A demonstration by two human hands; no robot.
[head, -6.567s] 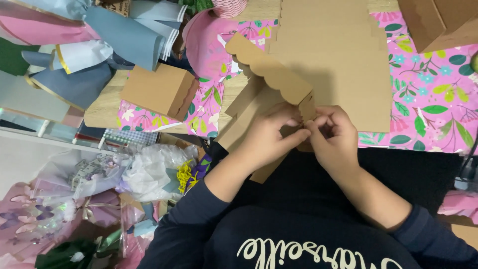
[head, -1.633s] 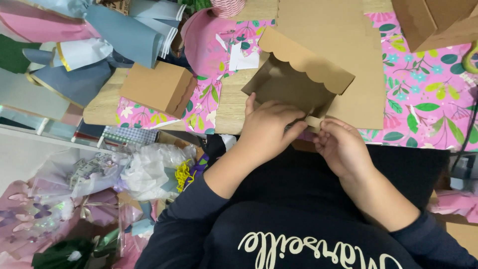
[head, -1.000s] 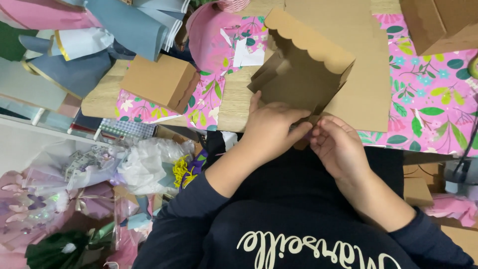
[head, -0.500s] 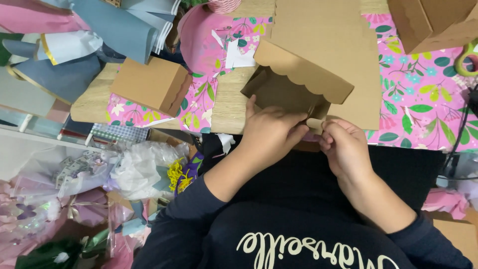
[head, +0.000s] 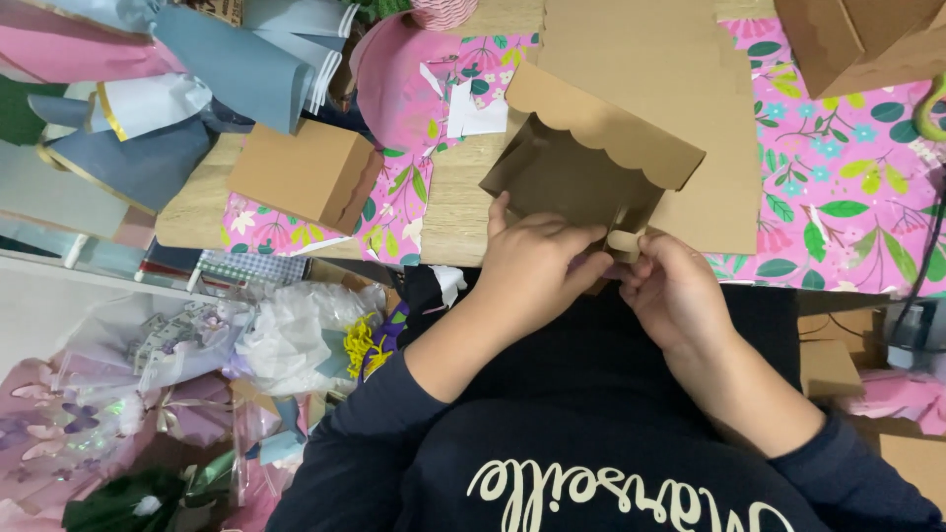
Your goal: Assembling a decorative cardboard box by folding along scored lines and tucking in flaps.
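Both hands hold the scalloped brown cardboard box [head: 591, 167] at the desk [head: 448, 212] edge; left hand [head: 532, 271] grip closed on its wall. Right hand [head: 675, 296] grip pinches a tab at the box's 5 o'clock corner.

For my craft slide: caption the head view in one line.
Both hands, left hand and right hand, hold a half-folded brown cardboard box with a scalloped flap over a floral pink table covering.
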